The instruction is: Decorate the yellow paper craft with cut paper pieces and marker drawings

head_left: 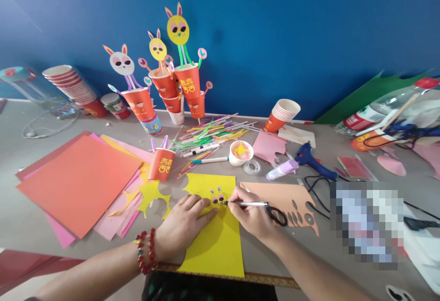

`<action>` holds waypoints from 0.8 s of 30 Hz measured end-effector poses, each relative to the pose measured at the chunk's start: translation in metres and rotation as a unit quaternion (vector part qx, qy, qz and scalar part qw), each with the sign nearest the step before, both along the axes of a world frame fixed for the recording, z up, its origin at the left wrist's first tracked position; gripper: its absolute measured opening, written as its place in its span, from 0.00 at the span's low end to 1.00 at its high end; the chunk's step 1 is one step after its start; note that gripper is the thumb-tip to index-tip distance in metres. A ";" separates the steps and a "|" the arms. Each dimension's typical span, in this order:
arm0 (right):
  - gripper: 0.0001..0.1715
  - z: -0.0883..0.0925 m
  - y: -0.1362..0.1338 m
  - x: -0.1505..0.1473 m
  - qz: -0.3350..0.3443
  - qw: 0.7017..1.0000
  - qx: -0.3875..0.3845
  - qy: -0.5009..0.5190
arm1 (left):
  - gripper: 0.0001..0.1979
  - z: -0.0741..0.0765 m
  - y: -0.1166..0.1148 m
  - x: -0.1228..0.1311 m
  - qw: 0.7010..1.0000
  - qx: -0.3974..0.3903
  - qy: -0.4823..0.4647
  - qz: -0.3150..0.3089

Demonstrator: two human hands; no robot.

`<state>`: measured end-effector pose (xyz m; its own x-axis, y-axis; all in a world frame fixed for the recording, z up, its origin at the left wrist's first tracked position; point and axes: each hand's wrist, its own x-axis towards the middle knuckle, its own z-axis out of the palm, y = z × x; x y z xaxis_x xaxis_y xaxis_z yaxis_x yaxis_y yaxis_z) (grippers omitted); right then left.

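Observation:
A yellow sheet of paper (215,255) lies in front of me at the table's edge. On it is a small rabbit face (217,196) with blue-and-pink ears and dark eyes. My left hand (180,225), red bead bracelet at the wrist, rests on the sheet with fingers extended beside the face. Between the fingers of my right hand (249,216) is a pen (255,204), its dark tip at the face's lower right edge. Scissors (277,216), partly hidden behind that hand, lie on an orange sheet (271,191) with shapes cut out.
Coloured paper sheets (80,184) are piled at the left. Behind stand rabbit figures in red cups (139,103), loose pipe cleaners (213,131), and a white cup (241,153) of cutouts. A glue stick (282,170), a blue glue gun (314,161) and its cord lie right.

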<state>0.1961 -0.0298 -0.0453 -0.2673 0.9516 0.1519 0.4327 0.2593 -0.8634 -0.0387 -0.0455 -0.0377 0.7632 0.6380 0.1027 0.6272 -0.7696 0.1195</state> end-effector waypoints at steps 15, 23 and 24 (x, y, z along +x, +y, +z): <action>0.09 0.001 0.000 -0.001 -0.004 1.000 0.004 0.006 | 0.19 0.001 0.000 -0.001 1.000 -0.010 0.000 0.000; 0.09 0.001 0.000 -0.001 0.001 1.000 -0.005 0.016 | 0.19 0.002 0.000 0.000 1.000 -0.011 0.001 0.001; 0.09 0.001 0.000 -0.001 -0.001 1.000 -0.006 0.019 | 0.19 0.002 0.000 0.000 1.000 -0.011 0.000 0.001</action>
